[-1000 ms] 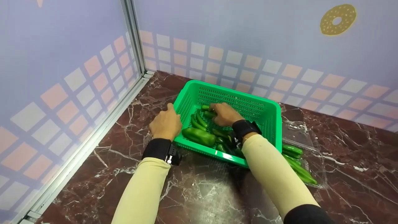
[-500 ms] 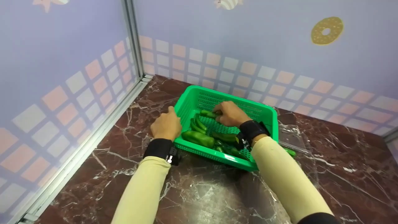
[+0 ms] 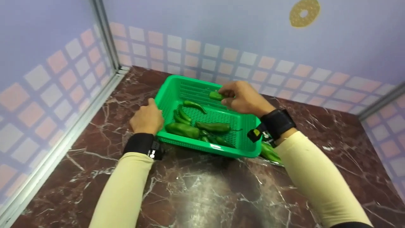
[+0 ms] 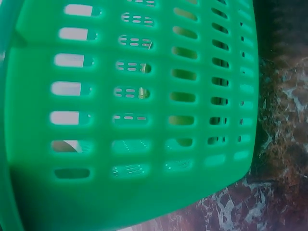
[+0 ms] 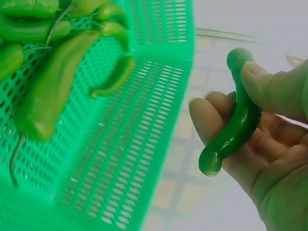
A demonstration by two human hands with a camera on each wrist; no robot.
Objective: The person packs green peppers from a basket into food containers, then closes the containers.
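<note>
Pepper (image 5: 233, 127) pinched in right hand (image 3: 243, 98); left hand (image 3: 147, 118) grips basket (image 3: 235, 151), fingers hidden.

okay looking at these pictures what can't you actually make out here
- Left hand fingertips: head view, hidden behind the green basket wall; the left wrist view shows only the basket wall.
- Peppers outside the basket: head view, mostly covered by the right forearm.
- Pepper in the right hand: head view, largely hidden by the fingers.

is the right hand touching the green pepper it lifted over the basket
Touching. The right wrist view shows the right hand pinching the small green pepper between thumb and fingers, above the green basket.
</note>
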